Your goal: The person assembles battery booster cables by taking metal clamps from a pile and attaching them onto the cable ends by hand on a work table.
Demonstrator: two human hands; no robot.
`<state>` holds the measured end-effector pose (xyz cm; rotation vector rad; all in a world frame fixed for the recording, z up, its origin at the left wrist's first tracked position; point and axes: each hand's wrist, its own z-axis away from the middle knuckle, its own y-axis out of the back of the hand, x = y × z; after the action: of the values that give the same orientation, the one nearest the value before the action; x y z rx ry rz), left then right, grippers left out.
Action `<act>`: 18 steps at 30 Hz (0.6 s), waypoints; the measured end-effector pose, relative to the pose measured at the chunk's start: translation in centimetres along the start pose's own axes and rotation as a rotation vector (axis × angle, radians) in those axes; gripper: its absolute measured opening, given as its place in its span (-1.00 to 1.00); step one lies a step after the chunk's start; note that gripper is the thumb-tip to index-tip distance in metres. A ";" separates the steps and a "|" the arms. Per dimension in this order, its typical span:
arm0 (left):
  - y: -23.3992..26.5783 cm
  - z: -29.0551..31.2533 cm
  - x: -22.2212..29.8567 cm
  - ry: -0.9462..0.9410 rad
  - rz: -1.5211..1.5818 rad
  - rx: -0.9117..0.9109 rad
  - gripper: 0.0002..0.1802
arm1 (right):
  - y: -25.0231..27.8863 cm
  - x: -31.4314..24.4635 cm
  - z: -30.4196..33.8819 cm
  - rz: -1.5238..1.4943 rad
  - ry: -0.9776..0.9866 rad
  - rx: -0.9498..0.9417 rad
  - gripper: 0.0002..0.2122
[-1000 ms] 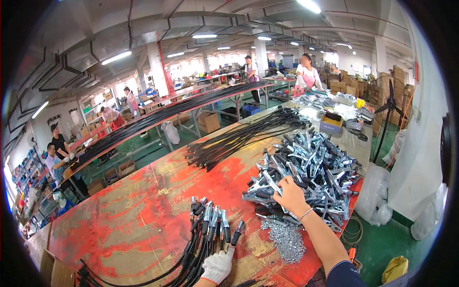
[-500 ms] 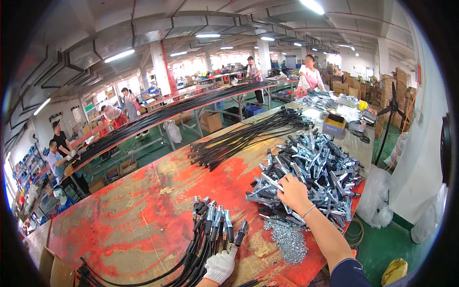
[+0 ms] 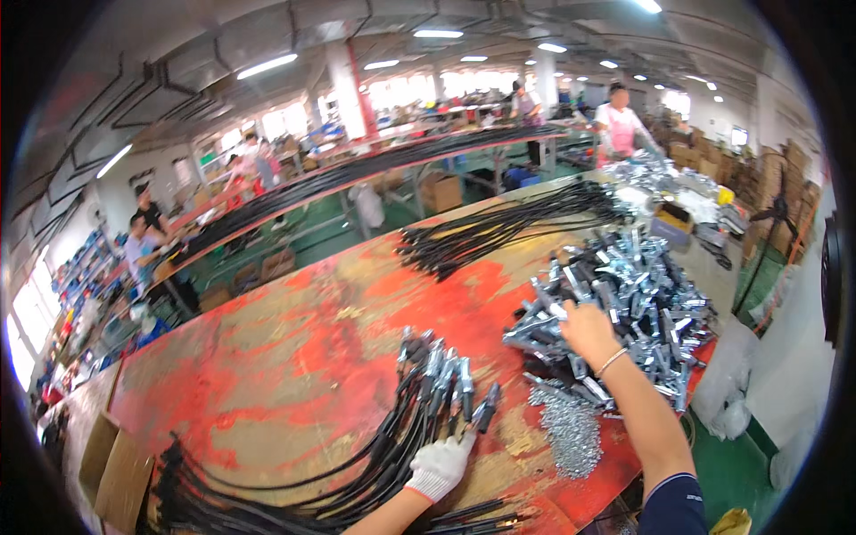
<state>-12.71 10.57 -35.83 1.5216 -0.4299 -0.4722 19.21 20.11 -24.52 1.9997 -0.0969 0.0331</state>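
My left hand (image 3: 441,465), in a white knit glove, is closed at the near end of a bunch of black cables (image 3: 379,446) on the table; its fingertips seem to pinch a cable end. Metal clamps (image 3: 435,370) with dark grips are on the bunch's ends, and one clamp (image 3: 487,407) lies just beyond the fingertips. My bare right hand (image 3: 588,334), a bracelet at its wrist, reaches to the left side of a large heap of silver clamps (image 3: 637,312). Its fingers are closed around a clamp, partly hidden and blurred.
Small metal hardware (image 3: 571,437) lies piled near my right forearm. More black cables (image 3: 508,227) lie across the far side of the red-stained table (image 3: 294,366). A small box (image 3: 670,225) stands beyond the heap. A co-worker (image 3: 620,129) stands at the far end.
The view has turned and tilted, so the scene sits further right and the picture is more blurred. Both hands stay in about the same places relative to the cables and the heap.
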 end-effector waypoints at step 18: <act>-1.1 0.5 0.9 0.009 0.025 0.025 -0.51 | 0.9 1.3 1.3 -0.011 -0.023 0.024 -0.68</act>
<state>-12.23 9.67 -36.93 1.5400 -0.4492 -0.4420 20.42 18.45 -24.13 2.0250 -0.1004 0.0040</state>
